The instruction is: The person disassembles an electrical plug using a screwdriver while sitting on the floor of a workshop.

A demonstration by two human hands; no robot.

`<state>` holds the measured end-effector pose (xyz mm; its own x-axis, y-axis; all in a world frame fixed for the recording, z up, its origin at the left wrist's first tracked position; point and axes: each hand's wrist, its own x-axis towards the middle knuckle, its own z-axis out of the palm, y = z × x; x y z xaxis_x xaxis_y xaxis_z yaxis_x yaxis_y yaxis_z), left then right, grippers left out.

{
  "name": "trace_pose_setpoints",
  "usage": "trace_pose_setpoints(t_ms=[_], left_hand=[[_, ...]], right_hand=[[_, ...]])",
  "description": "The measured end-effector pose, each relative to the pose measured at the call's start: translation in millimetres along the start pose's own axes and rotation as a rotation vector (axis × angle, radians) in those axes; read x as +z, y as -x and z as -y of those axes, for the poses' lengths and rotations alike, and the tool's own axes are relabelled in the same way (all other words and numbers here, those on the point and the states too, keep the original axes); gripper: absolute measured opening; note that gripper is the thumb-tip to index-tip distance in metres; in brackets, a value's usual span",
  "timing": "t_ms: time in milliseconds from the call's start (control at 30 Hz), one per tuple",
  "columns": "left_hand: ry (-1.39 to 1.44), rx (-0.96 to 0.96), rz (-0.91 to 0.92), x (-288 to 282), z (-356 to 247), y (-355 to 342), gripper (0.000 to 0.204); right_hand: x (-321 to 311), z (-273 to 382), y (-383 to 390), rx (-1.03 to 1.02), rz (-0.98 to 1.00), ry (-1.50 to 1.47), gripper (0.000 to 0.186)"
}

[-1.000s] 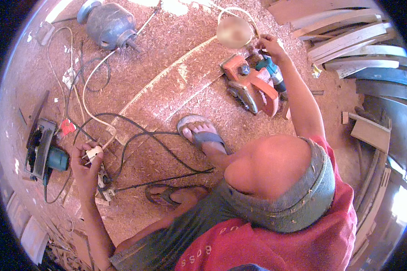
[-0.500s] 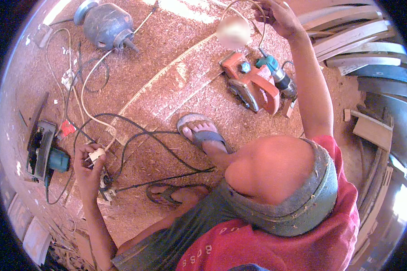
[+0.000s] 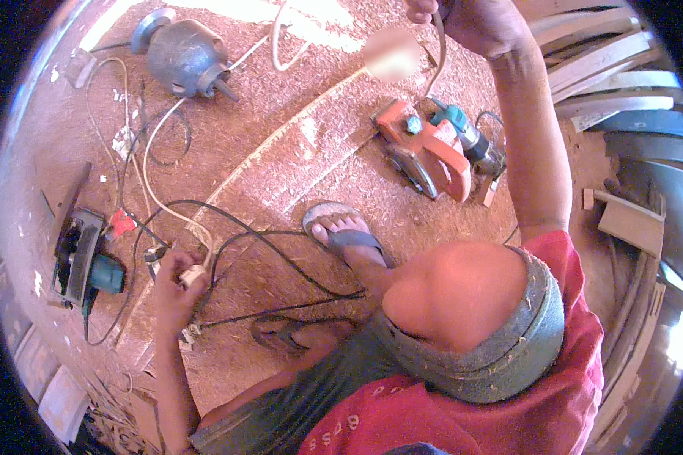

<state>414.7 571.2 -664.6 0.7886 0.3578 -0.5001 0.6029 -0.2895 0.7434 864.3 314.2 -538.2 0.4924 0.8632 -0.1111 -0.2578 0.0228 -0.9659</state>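
At the lower left my left hand (image 3: 178, 292) is closed on a white plug (image 3: 193, 276), and a pale cord (image 3: 152, 144) runs up from it past a grey motor (image 3: 186, 59). Close to that hand are a socket block (image 3: 155, 256), partly hidden, and several dark cables. My right hand (image 3: 474, 23) is raised at the top edge, its fingers closed around a greyish cord (image 3: 439, 57). This cord hangs down toward an orange power planer (image 3: 429, 148) and a teal drill (image 3: 463, 129), which lie side by side on the floor. Which tool it joins, I cannot tell.
A teal and black power saw (image 3: 87, 262) rests on the left. Curved wooden pieces (image 3: 607, 64) are stacked at the right. Wood shavings cover the floor (image 3: 281, 159). My sandalled foot (image 3: 345, 231) is beside a black cable (image 3: 258, 227).
My left hand has moved right and slightly down, with the plug in it. My right hand has risen, partly past the top edge, and the cord in it hangs differently. The view has shifted slightly.
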Motion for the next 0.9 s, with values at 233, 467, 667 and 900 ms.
trace_pose_setpoints(t_ms=[233,467,667,900], left_hand=[[-0.085,0.152,-0.036,5,-19,-7,0.040],[1.245,-0.075,0.169,-1,-110,-47,0.053],[1.122,-0.118,0.165,8,-107,-42,0.034],[0.808,-0.109,0.245,-2,-81,-1,0.031]], right_hand=[[88,22,-30,0.075,0.168,0.073,0.031],[195,-50,25,0.063,0.591,0.411,0.016],[194,-206,101,0.116,1.022,0.341,0.034],[169,-169,15,0.430,-0.312,-0.707,0.038]])
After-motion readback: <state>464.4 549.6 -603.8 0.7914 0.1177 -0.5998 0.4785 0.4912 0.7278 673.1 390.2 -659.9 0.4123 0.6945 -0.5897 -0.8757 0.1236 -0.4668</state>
